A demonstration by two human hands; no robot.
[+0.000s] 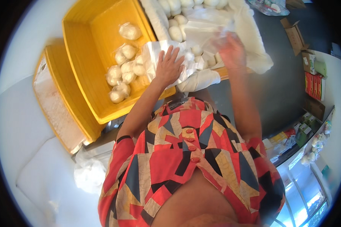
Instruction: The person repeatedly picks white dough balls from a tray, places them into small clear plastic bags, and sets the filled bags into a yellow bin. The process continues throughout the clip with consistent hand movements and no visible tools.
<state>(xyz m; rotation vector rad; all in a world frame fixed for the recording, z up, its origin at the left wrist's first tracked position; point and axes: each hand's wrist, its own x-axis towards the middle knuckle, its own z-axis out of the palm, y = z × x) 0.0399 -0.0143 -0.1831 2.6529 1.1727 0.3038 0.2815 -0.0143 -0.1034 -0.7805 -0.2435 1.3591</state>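
Note:
My left hand [169, 66] lies with its fingers spread on a stack of clear plastic bags [152, 56], at the right rim of a yellow plastic crate [98, 94]. Inside that crate are several white round buns [127, 68], bagged in clear plastic. My right hand [233, 51] is raised over a cloth-lined tray [254, 45] of loose white buns [175, 33]. Its fingers are smeared by motion, and a blurry bit of clear plastic shows beside them. Whether they grip it, I cannot make out. A sheet of clear film [204, 22] covers part of the loose buns.
Another yellow crate [70, 98] stands left of the first, with a whitish top surface. Below it hangs a white plastic bag [89, 170]. On the right are a dark floor [280, 87], an opened cardboard box [293, 36] and shelves with small boxes [313, 85].

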